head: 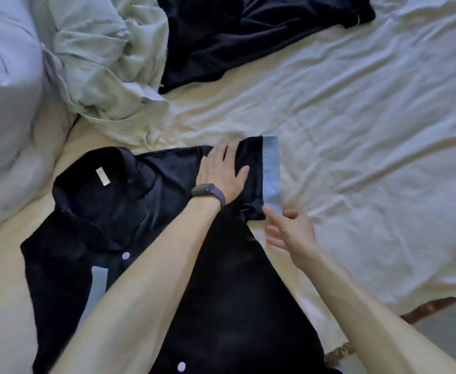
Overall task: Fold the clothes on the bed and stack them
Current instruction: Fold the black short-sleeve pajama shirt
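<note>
A black button-up shirt (92,211) with white buttons lies spread flat on the bed, collar toward the upper left. Its short sleeve (256,163) ends in a light blue cuff (271,168). My left hand (223,174), with a dark wristband, presses flat on the sleeve near the shoulder, fingers straight. My right hand (289,233) hovers just below the cuff's lower corner, fingers spread and blurred, holding nothing. A pale green garment (108,63) lies crumpled at the upper left, and another dark garment (235,31) lies bunched at the top.
The cream bed sheet (370,130) stretches wrinkled to the right. A light blue pillow (3,117) sits at the left edge. The bed's corner and a strip of floor (442,327) show at the lower right.
</note>
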Demonstrator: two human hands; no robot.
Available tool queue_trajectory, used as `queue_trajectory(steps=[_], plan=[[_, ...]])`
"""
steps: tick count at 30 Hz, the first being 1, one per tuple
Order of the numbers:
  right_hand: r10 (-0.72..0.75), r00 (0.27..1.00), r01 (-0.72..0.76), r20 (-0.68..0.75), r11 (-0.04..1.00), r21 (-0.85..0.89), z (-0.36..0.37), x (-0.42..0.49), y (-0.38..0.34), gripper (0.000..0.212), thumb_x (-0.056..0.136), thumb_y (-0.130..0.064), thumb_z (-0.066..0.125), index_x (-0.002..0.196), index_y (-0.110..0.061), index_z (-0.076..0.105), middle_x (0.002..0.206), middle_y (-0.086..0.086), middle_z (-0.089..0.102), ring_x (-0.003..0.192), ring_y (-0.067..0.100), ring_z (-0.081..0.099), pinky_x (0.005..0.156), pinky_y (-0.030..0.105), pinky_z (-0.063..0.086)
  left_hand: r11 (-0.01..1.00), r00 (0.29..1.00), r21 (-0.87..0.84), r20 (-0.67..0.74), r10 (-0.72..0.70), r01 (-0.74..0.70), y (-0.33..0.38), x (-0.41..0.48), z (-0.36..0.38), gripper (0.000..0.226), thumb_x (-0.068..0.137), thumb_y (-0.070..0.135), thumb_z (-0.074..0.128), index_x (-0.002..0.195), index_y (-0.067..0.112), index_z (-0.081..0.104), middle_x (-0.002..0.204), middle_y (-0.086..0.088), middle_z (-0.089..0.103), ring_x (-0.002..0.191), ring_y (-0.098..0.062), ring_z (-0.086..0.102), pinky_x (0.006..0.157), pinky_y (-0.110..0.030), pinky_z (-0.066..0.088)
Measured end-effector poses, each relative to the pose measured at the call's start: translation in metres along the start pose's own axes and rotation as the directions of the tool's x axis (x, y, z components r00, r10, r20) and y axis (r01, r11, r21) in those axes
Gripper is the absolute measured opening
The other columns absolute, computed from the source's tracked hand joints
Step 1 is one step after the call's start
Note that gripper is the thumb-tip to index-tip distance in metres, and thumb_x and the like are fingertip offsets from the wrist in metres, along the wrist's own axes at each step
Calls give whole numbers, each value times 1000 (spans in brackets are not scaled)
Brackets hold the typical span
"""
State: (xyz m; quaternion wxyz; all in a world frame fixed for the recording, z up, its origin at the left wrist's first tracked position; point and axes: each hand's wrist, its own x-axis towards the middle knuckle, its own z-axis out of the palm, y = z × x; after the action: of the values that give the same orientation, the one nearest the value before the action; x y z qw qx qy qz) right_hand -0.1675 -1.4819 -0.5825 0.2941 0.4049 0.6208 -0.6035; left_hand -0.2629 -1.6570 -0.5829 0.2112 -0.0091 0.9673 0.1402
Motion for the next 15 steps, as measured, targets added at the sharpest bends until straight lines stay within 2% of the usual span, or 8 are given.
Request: queue_trajectory(steps=[2, 3, 4, 6, 8, 10, 13, 15], plan=[[44, 999, -43, 24, 999, -20, -2, 11, -3, 35, 81, -34, 85, 93, -8, 64, 82, 3, 66, 71, 16, 67, 73, 49, 64, 999, 998, 54, 70, -3, 0, 16, 34, -10, 72, 96, 48, 54, 156, 23, 24, 151, -10, 43, 138, -32, 40, 112, -48, 37], [55, 998, -54, 23, 998, -29, -4, 15, -4, 30, 81, -28, 84, 82, -4, 68, 73, 4, 63, 65, 17, 63, 74, 51, 63, 999, 994, 43, 106, -27, 22, 23, 46, -13, 70, 94, 48, 58, 154, 23, 30, 147, -9, 48, 133, -32, 46, 108, -47, 42], [69, 997, -69, 25, 997, -24, -6, 20, -7, 26, 80, -23, 82, 78, 0, 69, 69, 6, 62, 61, 17, 60, 70, 48, 64, 999, 990, 10, 132, -53, 52, 29, 55, -16, 66, 92, 47, 61, 149, 24, 39, 142, -7, 53, 128, -31, 51, 104, -46, 46], [92, 995, -92, 42, 996, 2, -12, 26, -11, 13, 81, -14, 77, 75, -5, 71, 66, 5, 61, 54, 15, 58, 56, 37, 61, 996, 984, -29, 161, -77, 83, 39, 70, -20, 49, 90, 43, 65, 134, 25, 56, 128, -5, 63, 115, -30, 60, 96, -43, 52], [81, 997, -81, 9, 996, 29, -20, 30, -12, 11, 83, -15, 74, 74, -9, 70, 65, 2, 64, 51, 13, 61, 59, 37, 63, 995, 982, -51, 172, -75, 85, 45, 78, -25, 28, 91, 37, 65, 116, 25, 68, 110, -4, 70, 103, -28, 64, 84, -37, 55], [27, 999, -26, -43, 1000, 17, -25, 31, -10, 10, 86, -24, 74, 86, -14, 75, 70, -3, 71, 51, 9, 66, 65, 38, 65, 983, 984, -157, 167, -67, 94, 47, 83, -32, 16, 92, 35, 65, 102, 24, 72, 96, 0, 70, 94, -23, 65, 69, -29, 49], [-77, 995, 79, -66, 997, 23, -27, 26, -9, 14, 90, -32, 73, 101, -23, 73, 80, -7, 72, 55, 8, 69, 68, 39, 65, 953, 987, -295, 159, -22, 69, 52, 82, -43, 11, 92, 32, 66, 99, 27, 72, 96, 5, 72, 94, -16, 64, 71, -24, 44], [-166, 981, 168, -98, 986, 17, -23, 20, -9, 6, 91, -34, 71, 97, -30, 71, 90, -6, 72, 61, 11, 71, 69, 40, 64, 928, 989, -369, 146, 2, 52, 55, 74, -50, 11, 91, 23, 65, 92, 33, 69, 95, 8, 71, 93, -12, 64, 75, -22, 45]])
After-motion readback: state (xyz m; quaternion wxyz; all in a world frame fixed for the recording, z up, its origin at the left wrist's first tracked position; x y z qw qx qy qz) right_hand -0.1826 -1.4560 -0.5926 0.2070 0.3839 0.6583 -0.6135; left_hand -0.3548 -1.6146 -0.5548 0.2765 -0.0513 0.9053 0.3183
